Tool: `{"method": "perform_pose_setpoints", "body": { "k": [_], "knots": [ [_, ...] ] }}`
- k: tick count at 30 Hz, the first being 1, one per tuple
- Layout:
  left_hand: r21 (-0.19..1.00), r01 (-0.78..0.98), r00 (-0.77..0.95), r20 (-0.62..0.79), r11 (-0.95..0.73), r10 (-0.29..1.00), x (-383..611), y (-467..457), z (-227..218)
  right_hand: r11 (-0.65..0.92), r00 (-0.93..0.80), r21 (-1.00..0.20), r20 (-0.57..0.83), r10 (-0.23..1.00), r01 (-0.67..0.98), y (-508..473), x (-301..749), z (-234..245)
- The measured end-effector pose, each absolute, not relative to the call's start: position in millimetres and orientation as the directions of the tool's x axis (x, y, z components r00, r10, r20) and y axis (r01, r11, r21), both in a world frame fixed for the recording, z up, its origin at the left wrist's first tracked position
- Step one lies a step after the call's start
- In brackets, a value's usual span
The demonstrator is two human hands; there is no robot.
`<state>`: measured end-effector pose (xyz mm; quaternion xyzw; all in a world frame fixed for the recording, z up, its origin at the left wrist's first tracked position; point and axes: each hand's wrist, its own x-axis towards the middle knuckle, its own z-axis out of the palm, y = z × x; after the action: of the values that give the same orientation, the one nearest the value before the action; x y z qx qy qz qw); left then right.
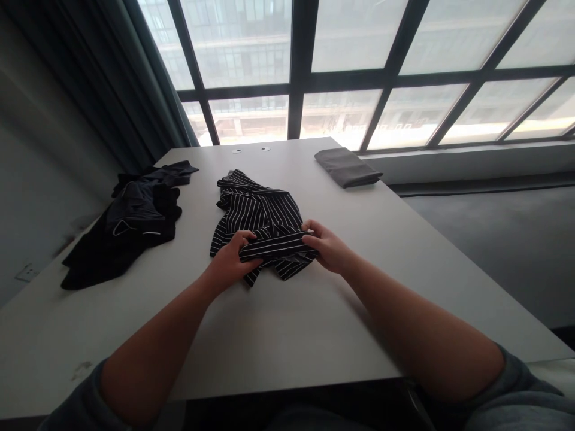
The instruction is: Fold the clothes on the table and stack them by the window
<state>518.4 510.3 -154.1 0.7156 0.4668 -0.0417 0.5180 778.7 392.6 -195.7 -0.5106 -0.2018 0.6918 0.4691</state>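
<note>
Item: striped garment point(260, 224), mid-table point(278, 335) — my left hand point(233, 263) and right hand point(326, 245) pinch its near edge, fingers closed on cloth. Half bunched, folding unfinished — dark pile point(130, 221) untouched, grey folded cloth point(347, 167) done.

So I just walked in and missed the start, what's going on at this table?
A person has both hands on a black striped garment in the middle of the white table. The left hand and right hand each pinch its near edge. A pile of dark clothes lies to the left, and a folded grey cloth sits at the far right edge.
</note>
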Motion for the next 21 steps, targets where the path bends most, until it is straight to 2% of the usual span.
{"method": "perform_pose_setpoints", "body": {
  "k": [3,5,7,10,15,18,21],
  "knots": [
    [0.586,0.78,0.52,-0.41,-0.221,0.749,516,513,-160,-0.435,-0.053,-0.9,-0.433,0.9,-0.028,391,782,-200],
    [0.534,0.803,0.493,-0.349,-0.263,0.797,514,515,-163,-0.39,0.048,-0.89,-0.39,0.92,0.238,390,783,-204],
    [0.505,0.822,0.461,-0.32,-0.263,0.827,512,518,-166,-0.39,0.213,-0.847,-0.332,0.919,0.361,391,783,-209],
    [0.492,0.84,0.41,-0.303,-0.227,0.861,511,520,-168,-0.421,0.368,-0.812,-0.276,0.888,0.406,393,785,-216],
    [0.508,0.835,0.382,-0.259,-0.211,0.887,512,519,-164,-0.389,0.406,-0.787,-0.194,0.893,0.479,396,787,-212],
    [0.491,0.857,0.36,-0.361,-0.153,0.86,513,519,-161,-0.428,0.384,-0.792,-0.268,0.884,0.434,395,786,-211],
    [0.518,0.843,0.416,-0.46,-0.144,0.784,512,519,-165,-0.5,0.327,-0.813,-0.405,0.854,0.299,393,783,-218]
  ]
}}
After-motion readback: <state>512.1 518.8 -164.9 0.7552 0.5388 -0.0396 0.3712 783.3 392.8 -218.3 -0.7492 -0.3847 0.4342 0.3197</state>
